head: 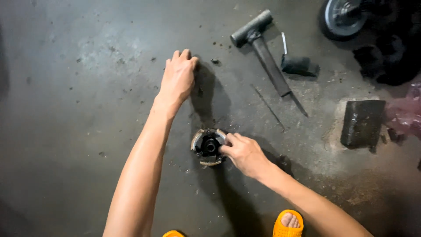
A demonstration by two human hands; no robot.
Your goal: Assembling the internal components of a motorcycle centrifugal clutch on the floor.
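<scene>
We see a dark, stained concrete floor [79, 131], scattered with small specks of debris. Toward the top, right of centre, lies a T-shaped dark tool [263, 48] with a cylindrical head and a long flat shaft that tapers to a point lower right. Just beside its shaft rests a small black block-like item [300, 66], with a thin white strip [284, 43] near it. In the upper right corner we note a black wheel with a pale hub [342, 17], next to a heap of black material [390, 57]. A dark rectangular block [362, 123] sits at right, touching pink crumpled plastic [405, 114]. At the bottom edge, two orange sandals [287, 224] show partly.
</scene>
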